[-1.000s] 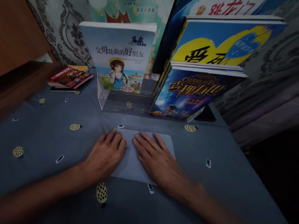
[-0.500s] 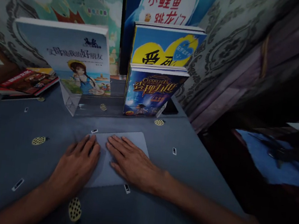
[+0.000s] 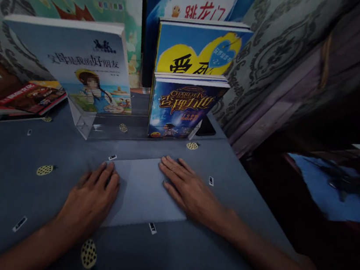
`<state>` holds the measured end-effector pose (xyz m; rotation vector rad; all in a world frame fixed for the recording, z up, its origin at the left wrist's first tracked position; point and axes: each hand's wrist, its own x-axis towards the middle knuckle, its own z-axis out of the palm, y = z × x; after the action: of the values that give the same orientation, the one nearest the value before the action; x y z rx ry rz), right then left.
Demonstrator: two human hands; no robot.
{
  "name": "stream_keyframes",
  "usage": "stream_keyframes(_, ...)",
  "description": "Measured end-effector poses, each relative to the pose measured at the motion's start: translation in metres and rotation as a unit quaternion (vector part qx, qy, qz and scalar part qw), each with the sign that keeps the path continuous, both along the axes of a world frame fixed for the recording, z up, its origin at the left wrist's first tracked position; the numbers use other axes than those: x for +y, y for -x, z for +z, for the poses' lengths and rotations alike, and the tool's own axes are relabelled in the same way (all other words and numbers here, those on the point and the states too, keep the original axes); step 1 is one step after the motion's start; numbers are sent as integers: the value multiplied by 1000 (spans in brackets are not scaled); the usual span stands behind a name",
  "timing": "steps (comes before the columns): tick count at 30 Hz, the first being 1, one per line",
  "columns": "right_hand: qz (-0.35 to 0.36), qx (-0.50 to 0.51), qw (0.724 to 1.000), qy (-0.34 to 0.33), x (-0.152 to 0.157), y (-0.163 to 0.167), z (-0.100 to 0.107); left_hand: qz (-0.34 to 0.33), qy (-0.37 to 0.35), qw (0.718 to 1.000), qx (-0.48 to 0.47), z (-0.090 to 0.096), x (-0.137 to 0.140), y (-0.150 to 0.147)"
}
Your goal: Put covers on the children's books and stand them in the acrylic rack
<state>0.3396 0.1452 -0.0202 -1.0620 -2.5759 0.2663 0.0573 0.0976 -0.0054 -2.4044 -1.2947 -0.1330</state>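
Note:
A pale sheet of paper (image 3: 141, 194) lies flat on the dark blue-grey tablecloth (image 3: 55, 198), its long side running left to right. My left hand (image 3: 94, 192) rests palm down over the sheet's left edge, fingers extended and slightly bent. Across the right edge lies my right hand (image 3: 189, 189), flat, with its fingers stretched out and the thumb a little apart. Neither hand grips anything. The sheet's left and right edges are partly hidden beneath the hands.
Behind the sheet, a book with a girl on its cover (image 3: 88, 74) leans on a clear stand (image 3: 83, 124). Right of it stand a Charlie book (image 3: 180, 108) and a yellow-and-blue book (image 3: 175, 41). Stacked books (image 3: 32, 98) lie at left. A dark phone-like object (image 3: 207, 127) is behind.
My right hand has slid rightward across the paper, from its middle to its right edge. The left hand stays in place on the left edge. The view has shifted slightly.

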Motion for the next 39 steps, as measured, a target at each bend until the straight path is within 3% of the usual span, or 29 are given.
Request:
stream_keyframes(7,14,88,994,70,17,-14,6,-35,-18,999,-2,9,3,1)
stream_keyframes(12,5,128,985,114,21,-16,6,-210,57,972,-85,15,-6,-23)
stream_keyframes(15,4,143,981,128,22,-18,6,-307,128,941,-68,14,-12,-46)
stream_keyframes(18,9,150,979,137,23,-19,6,-349,155,924,-35,13,-11,-63)
stream_keyframes(29,7,179,974,142,24,-20,6,-323,184,928,-30,17,0,-82)
stream_keyframes(39,-10,249,949,192,22,-22,15,-234,137,962,-14,18,46,-89)
